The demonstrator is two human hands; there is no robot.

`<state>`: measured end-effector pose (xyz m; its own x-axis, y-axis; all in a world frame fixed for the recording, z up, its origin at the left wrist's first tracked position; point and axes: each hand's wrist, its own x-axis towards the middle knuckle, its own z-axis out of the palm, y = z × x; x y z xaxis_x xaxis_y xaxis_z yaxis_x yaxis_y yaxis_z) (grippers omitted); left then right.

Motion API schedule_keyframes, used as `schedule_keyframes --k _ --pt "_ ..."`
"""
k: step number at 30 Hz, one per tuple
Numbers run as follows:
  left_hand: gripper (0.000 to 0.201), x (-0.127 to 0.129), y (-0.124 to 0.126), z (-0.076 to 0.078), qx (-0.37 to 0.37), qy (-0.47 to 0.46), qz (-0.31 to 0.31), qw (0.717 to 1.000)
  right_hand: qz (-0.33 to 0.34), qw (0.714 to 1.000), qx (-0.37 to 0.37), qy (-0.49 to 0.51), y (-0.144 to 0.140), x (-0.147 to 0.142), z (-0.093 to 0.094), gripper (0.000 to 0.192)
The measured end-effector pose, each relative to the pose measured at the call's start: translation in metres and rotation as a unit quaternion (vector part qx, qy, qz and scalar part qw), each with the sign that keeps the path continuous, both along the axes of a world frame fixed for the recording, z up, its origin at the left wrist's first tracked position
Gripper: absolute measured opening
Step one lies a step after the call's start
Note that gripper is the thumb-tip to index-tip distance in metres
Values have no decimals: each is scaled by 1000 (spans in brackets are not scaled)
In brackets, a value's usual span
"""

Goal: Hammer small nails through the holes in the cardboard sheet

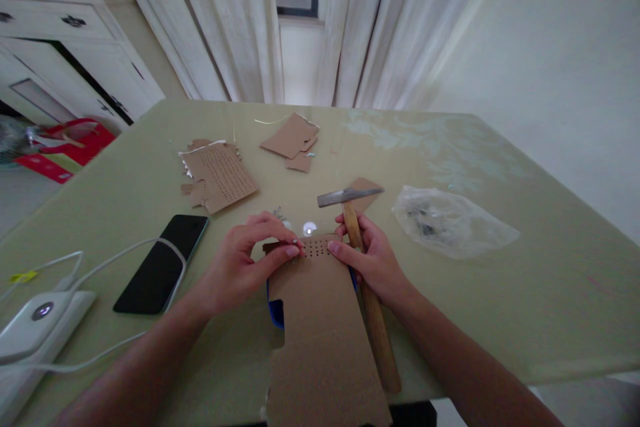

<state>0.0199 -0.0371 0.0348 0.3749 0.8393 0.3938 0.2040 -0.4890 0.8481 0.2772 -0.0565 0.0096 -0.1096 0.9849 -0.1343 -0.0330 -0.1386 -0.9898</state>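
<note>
A long piece of brown cardboard (320,327) lies on the pale green table (500,293) in front of me, with rows of small holes near its far end. My left hand (250,263) pinches that far edge with thumb and forefinger. My right hand (373,257) holds a wooden-handled hammer (373,313) against the cardboard's right side, its forefinger touching the punched area. The metal hammer head (345,195) points left above my fingers. Something blue (275,310) lies under the cardboard.
A black phone (163,263) lies to the left with a white cable (100,267) and a white charger box (35,323). Punched cardboard scraps (220,177) and more pieces (293,137) sit farther back. A clear plastic bag (450,220) lies to the right. White curtains hang behind.
</note>
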Motion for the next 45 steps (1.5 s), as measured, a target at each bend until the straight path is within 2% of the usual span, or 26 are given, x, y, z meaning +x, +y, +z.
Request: schedule_keyframes --k 12,23,27,31,36,38,40,42,45 --pt "14 2 0 4 7 14 4 1000 -7 1000 1 -11 0 -1 2 51" --pt "10 4 -3 12 95 93 17 991 -1 1000 -10 1 0 1 -2 53" --pt "8 3 -2 10 123 100 12 987 1 1000 -11 12 1 1 -3 55" --pt "13 1 2 5 116 108 -11 987 -6 1000 24 18 7 3 2 45" --pt "16 -2 9 0 126 81 -70 986 -48 991 122 -16 1 15 30 44" --pt "16 -2 10 -1 131 76 -85 985 -19 990 129 -53 -8 21 49 44" --pt "15 -1 11 -2 141 68 -91 984 52 983 121 -127 -20 24 72 41" --pt "14 0 11 -3 151 57 -96 982 133 952 137 -241 -30 24 97 37" --pt "12 0 11 -4 157 48 -100 981 153 898 218 -350 -40 20 128 35"
